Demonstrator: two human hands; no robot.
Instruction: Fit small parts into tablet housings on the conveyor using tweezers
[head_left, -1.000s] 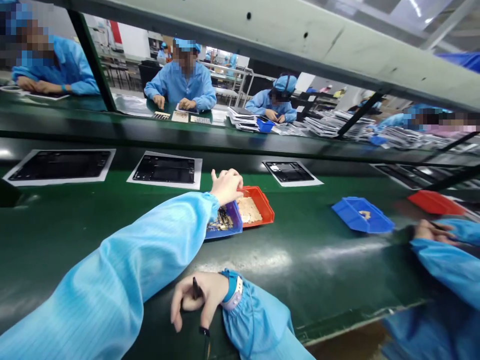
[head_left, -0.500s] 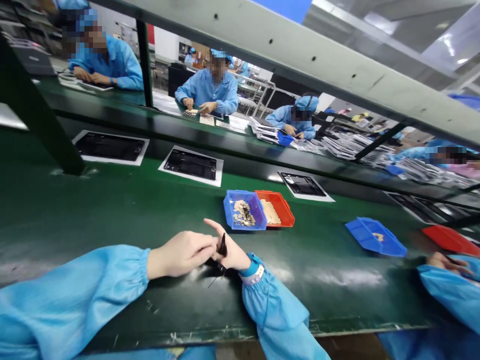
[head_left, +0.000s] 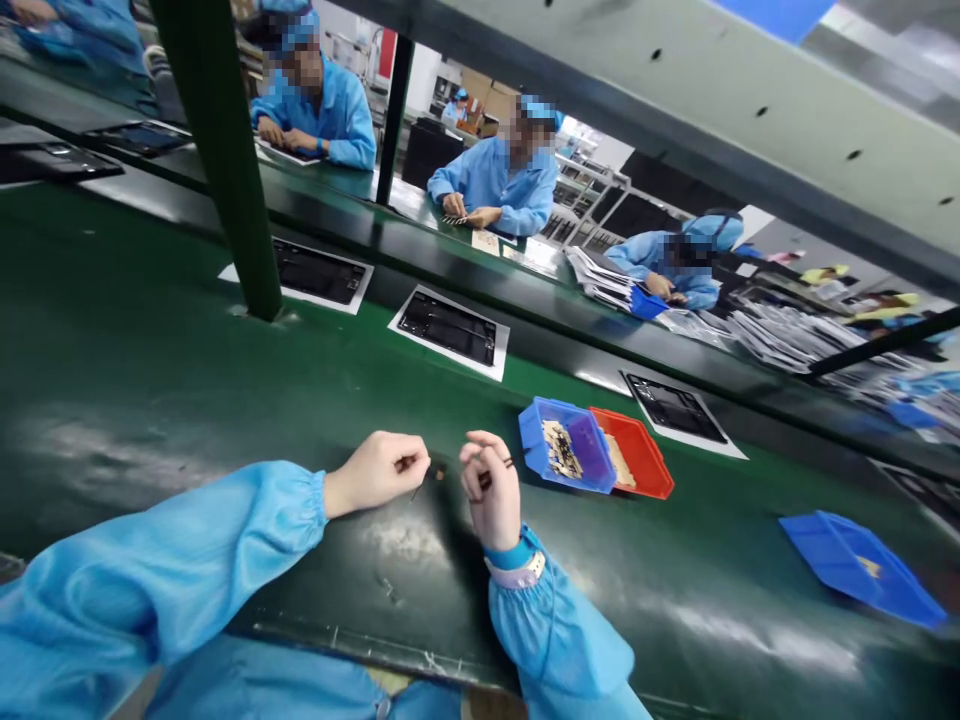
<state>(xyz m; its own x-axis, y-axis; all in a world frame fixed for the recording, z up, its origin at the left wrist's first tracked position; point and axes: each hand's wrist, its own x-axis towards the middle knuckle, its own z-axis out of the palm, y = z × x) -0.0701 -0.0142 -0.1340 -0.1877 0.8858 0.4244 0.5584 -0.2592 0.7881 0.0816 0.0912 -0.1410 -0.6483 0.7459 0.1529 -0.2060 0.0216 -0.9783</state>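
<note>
Over the green bench [head_left: 322, 370], my left hand [head_left: 379, 472] is closed in a pinch, thumb against forefinger. A small, thin dark part [head_left: 417, 490] juts out below its fingertips. Just right of them appears a tiny dark-and-tan piece [head_left: 439, 471]; whether it is held or lies on the bench, I cannot tell. My right hand [head_left: 495, 490] is raised a short way to the right, fingers curled inward. A slim dark bit [head_left: 508, 462] shows at its fingers, but the rest is hidden. The two hands are apart.
A blue bin [head_left: 604, 478] with tan and black pieces stands right of my hands, against a red bin [head_left: 654, 480] with tan pieces. Another blue bin [head_left: 832, 560] sits farther right. Black panels [head_left: 450, 330] on white sheets line the back. A green post [head_left: 251, 230] rises left.
My hands have come apart: the right moved right and its extended finger curled in. The black item between them is now mostly hidden. The view has shifted left.
</note>
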